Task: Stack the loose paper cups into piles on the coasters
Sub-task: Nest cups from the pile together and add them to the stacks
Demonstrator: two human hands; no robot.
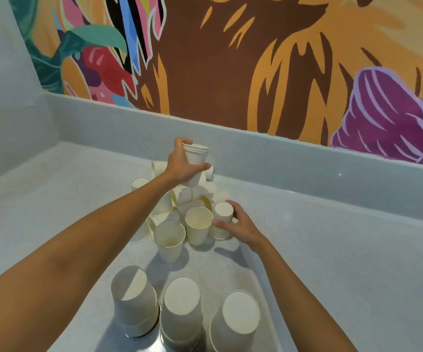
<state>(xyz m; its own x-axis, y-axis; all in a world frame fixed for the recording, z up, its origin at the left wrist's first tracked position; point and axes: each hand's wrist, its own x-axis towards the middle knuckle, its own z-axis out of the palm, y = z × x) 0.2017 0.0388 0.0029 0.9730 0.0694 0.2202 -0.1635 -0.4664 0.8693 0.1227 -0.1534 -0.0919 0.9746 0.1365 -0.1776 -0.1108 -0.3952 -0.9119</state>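
Because the upturned cup (222, 219) stands base-up at the right edge of the loose heap (179, 199), long axis upright, my right hand (240, 227) is the nearer one and wraps it from the right, fingers (236, 207) curled round its wall. My left hand (183, 166) hangs above the heap's far side, gripping a small nested stack (195, 158), rims up. Three inverted piles (182, 308) stand on the desk (332, 250) close to me.

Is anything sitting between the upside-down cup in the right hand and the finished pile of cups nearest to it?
Nothing visible. The right hand grips the upside-down cup, and only bare counter lies between it and the right-most pile. Two upright cups stand just left of that path.
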